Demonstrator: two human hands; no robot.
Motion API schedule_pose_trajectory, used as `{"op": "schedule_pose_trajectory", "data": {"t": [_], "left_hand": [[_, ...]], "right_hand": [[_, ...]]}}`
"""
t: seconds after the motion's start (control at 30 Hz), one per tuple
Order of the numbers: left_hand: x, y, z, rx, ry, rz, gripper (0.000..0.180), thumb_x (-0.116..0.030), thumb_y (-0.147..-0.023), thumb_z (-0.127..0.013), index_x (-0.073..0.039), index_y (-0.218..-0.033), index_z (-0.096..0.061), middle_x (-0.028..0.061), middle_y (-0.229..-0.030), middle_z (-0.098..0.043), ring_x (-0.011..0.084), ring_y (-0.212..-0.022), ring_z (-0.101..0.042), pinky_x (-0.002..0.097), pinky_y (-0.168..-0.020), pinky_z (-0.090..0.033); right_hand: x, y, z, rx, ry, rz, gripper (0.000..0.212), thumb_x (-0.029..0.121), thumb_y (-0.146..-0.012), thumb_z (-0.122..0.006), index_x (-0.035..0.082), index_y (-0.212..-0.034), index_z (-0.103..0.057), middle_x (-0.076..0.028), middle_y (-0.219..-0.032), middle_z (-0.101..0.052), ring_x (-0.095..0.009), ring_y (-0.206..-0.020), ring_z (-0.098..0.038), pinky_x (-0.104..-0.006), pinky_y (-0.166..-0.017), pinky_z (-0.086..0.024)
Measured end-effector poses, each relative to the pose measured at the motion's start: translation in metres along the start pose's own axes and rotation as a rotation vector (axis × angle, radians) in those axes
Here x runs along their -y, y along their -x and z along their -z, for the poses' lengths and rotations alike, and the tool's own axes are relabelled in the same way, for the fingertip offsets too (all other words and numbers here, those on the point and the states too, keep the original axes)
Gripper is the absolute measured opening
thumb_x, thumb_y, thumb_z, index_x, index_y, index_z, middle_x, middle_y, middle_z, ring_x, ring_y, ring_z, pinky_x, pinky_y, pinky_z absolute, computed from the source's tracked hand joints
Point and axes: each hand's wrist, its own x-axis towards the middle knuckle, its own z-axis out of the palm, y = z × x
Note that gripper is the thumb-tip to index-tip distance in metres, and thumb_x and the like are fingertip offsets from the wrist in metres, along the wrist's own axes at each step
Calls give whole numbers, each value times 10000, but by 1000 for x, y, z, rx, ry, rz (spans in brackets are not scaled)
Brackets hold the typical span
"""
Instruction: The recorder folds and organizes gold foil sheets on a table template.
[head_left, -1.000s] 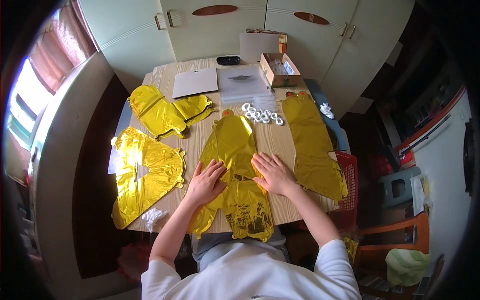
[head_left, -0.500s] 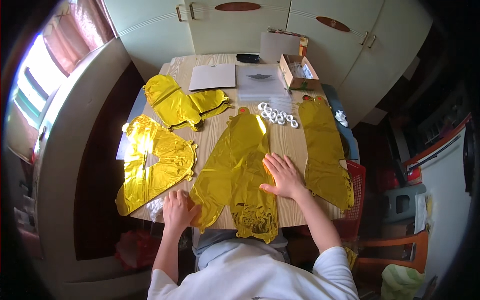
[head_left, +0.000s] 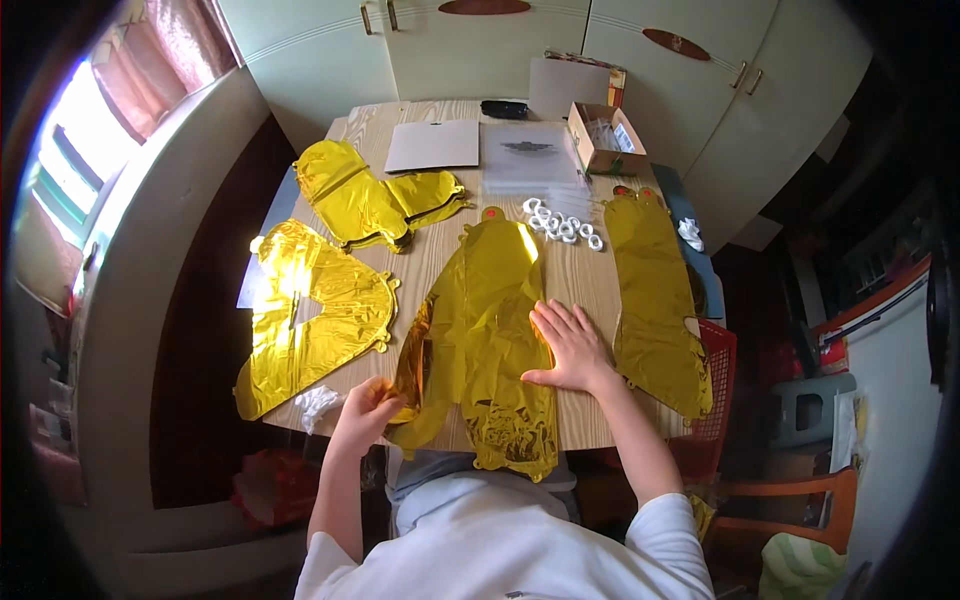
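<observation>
In front of me a flat gold foil balloon [head_left: 490, 300] lies on the wooden table, its lower end reaching over the near edge. My left hand [head_left: 366, 412] pinches the lower left part of this balloon, and that side is lifted and folding inward. Fingers spread, my right hand [head_left: 572, 348] lies flat against the balloon's right edge and the table. To the left are a shiny curved gold foil balloon [head_left: 340, 325] and, farther back, another folded gold foil balloon [head_left: 350, 195]. A long gold foil balloon [head_left: 650, 300] lies along the right side.
Several white ribbon rolls [head_left: 566, 226] sit beyond the middle balloon. Farther back are a grey-white board [head_left: 432, 147], clear plastic bags [head_left: 530, 165], a black item [head_left: 504, 109] and a cardboard box [head_left: 607, 155]. Crumpled white tissue [head_left: 318, 405] lies near my left hand. A red basket [head_left: 716, 380] stands at right.
My left hand has gone from resting on the balloon's lower left edge to pinching it, and that side has risen. The right hand stays in place. The view has shifted slightly.
</observation>
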Motion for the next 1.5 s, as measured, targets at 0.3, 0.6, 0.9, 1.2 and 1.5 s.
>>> {"op": "schedule_pose_trajectory", "data": {"t": [0.3,0.6,0.9,1.2,1.5], "left_hand": [[-23,-2,-99,154,-274,-291,159,-15,-873,-653,-33,-997,-556,22,-815,-597,107,-726,-593,265,-641,-488],[-32,11,-83,-262,-591,-542,391,34,-795,-644,-58,-1166,-562,94,-816,-605,193,-724,-623,306,-635,-504],[34,45,-31,-434,-584,-284,721,-20,-798,-695,-52,-1413,-320,209,-1099,-662,286,-979,-690,353,-819,-533],[14,42,-93,-314,-562,-779,716,59,-709,-730,-44,-1353,-435,55,-756,-620,170,-616,-581,286,-554,-464],[30,7,-152,-15,-964,-931,119,-144,-765,-695,-107,-825,-599,40,-750,-541,221,-759,-544,355,-674,-431]], "right_hand": [[1,-1,-1,-19,3,4,1111,833,-728,-502,80,-1513,-279,-78,-1592,-229,-243,-1484,-155,-461,-1214,-76],[-3,0,-8,-45,-11,20,1090,837,-748,-467,89,-1518,-277,-77,-1590,-234,-244,-1484,-150,-470,-1212,-71],[1,0,1,-28,-23,22,1080,825,-755,-478,77,-1510,-288,-83,-1586,-240,-244,-1482,-158,-465,-1212,-85],[0,1,1,-25,-27,18,1084,821,-747,-502,74,-1506,-297,-80,-1582,-248,-244,-1478,-170,-474,-1211,-96],[-2,2,-2,-298,-151,152,905,470,-746,-736,142,-1491,-339,-101,-1532,-323,-282,-1426,-283,-493,-1184,-194]]}}
